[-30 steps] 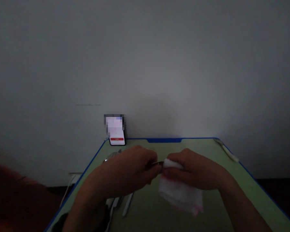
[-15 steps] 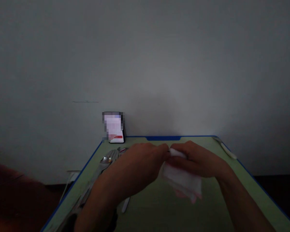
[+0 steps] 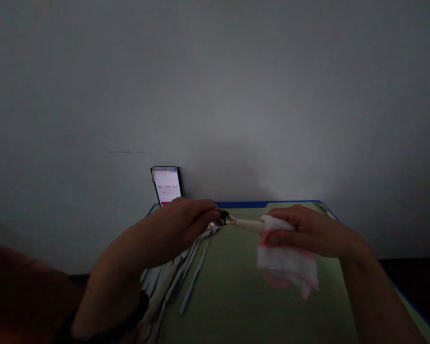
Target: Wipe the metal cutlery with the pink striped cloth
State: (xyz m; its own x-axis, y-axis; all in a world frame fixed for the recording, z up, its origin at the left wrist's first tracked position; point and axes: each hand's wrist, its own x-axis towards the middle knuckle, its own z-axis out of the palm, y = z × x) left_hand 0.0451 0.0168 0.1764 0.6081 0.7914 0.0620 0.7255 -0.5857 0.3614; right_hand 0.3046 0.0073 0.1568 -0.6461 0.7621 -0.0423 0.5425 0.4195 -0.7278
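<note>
A piece of cutlery with a cream handle [image 3: 248, 225] and a shiny metal neck is held level above the table. My left hand [image 3: 181, 222] is closed on its metal end, and the fingers hide what kind of head it has. Around the other end of the handle, my right hand [image 3: 308, 231] pinches a white cloth with pink edges [image 3: 286, 260]. The cloth's loose part hangs below that hand. Beneath my left forearm lie several pieces of cutlery [image 3: 191, 282] in a row, partly covered by the arm.
A phone [image 3: 167, 185] showing a running timer leans on the wall at the table's back left. The green table [image 3: 251, 306] has a blue edge. Another utensil [image 3: 321, 207] lies at the back right corner, mostly behind my right hand.
My hands have moved apart, left hand to the left and right hand with the cloth to the right. The cream handle now shows between them.
</note>
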